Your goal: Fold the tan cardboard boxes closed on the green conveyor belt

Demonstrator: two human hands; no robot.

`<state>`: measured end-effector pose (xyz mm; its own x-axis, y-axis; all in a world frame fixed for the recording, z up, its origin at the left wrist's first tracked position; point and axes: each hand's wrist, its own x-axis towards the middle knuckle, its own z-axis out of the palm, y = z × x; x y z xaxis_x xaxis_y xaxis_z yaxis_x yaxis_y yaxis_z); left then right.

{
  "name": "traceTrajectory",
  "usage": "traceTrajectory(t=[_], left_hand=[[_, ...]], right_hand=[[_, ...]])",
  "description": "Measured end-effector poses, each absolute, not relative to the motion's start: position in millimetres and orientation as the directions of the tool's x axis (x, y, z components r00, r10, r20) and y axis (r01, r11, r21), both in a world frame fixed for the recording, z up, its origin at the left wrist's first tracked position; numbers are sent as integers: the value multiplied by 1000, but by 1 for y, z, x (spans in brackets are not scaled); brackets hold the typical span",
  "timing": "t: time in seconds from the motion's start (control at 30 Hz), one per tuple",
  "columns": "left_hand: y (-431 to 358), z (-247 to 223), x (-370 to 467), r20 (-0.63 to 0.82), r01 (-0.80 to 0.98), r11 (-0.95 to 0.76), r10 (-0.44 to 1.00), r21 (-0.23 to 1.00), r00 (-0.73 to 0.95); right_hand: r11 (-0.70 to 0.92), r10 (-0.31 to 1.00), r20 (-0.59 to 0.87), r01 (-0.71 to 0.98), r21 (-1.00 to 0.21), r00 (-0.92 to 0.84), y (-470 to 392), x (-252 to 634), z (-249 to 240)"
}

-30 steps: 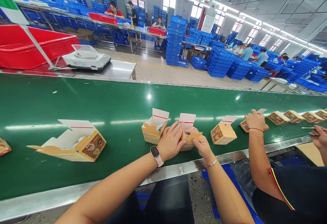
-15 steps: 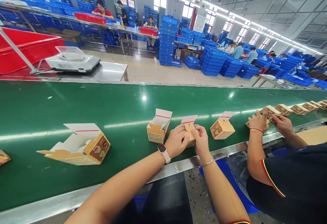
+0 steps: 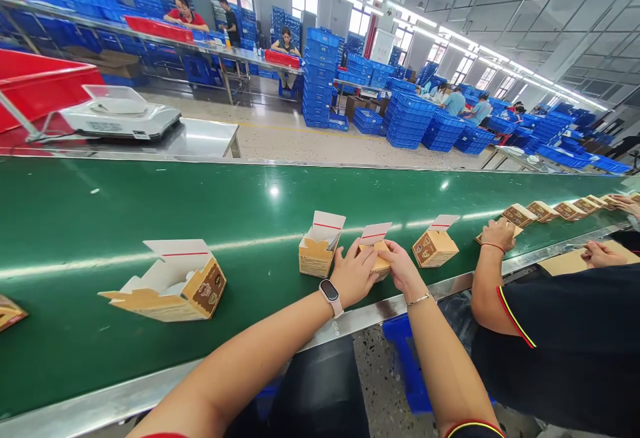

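On the green belt (image 3: 270, 205), a small tan box (image 3: 381, 266) stands between my hands, its white flap with a red line raised at the back. My left hand (image 3: 354, 274) is closed around its left side and top, and my right hand (image 3: 401, 268) grips its right side. Left of my hands is an open tan box (image 3: 315, 257) with its white flap up. To the right sits a brown and tan box (image 3: 435, 249), its white flap also raised. Farther left lies a wider open box (image 3: 175, 291) with its flaps spread.
A co-worker's hand (image 3: 499, 235) rests on a box at the right, near a row of closed boxes (image 3: 543, 211). The belt's metal edge (image 3: 370, 318) runs below my wrists. Beyond the belt are a white scale (image 3: 120, 118) and stacked blue crates (image 3: 320, 78).
My hands have shifted slightly right and stay on the box. The open boxes at the left have moved right. The co-worker's other hand has moved away from the boxes.
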<state>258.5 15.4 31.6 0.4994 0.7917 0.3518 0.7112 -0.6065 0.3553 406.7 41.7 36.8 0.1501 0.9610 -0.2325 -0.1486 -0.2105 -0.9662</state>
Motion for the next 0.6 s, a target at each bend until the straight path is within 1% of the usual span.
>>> traceTrajectory(t=[0.1,0.2,0.27,0.3,0.33,0.37,0.4,0.43,0.47,0.5,0.53,0.57,0.6], left_hand=[[20,33,266,328,706,-601,798,375,505],[24,37,274,298,692,-602,799,399,522],[22,37,278,319,677,-610,793,412,520],[19,36,279,355,662,-624,781,416,513],[16,34,278,415,637,-649,759,417,501],[12,31,275,498,601,-686,721,411,481],[9,26,269,599,556,-730,665,397,446],[6,21,262,706,511,-773,596,376,383],[6,16,254,799,475,-804,526,357,290],[8,11,244,863,459,-814,475,355,174],[12,6,234,889,461,-800,456,385,50],[19,3,224,879,469,-764,473,443,-60],[27,-1,216,843,473,-714,520,517,-136]], right_hand=[[-215,960,-235,-133,-967,154,45,414,36],[-262,953,-269,-66,-963,137,52,421,36],[-256,957,-258,-29,-966,131,55,427,36],[-224,963,-225,-24,-974,150,55,429,36],[-165,965,-165,-19,-986,205,53,432,36],[-74,950,-71,-2,-997,304,49,433,34],[45,902,60,47,-998,428,44,434,33],[177,815,219,130,-976,537,36,433,31],[300,709,380,233,-925,594,28,430,28],[398,630,514,325,-858,582,20,426,24],[469,611,604,380,-797,511,13,419,21],[515,649,647,395,-761,400,8,410,17],[533,714,644,384,-754,274,6,401,14]])
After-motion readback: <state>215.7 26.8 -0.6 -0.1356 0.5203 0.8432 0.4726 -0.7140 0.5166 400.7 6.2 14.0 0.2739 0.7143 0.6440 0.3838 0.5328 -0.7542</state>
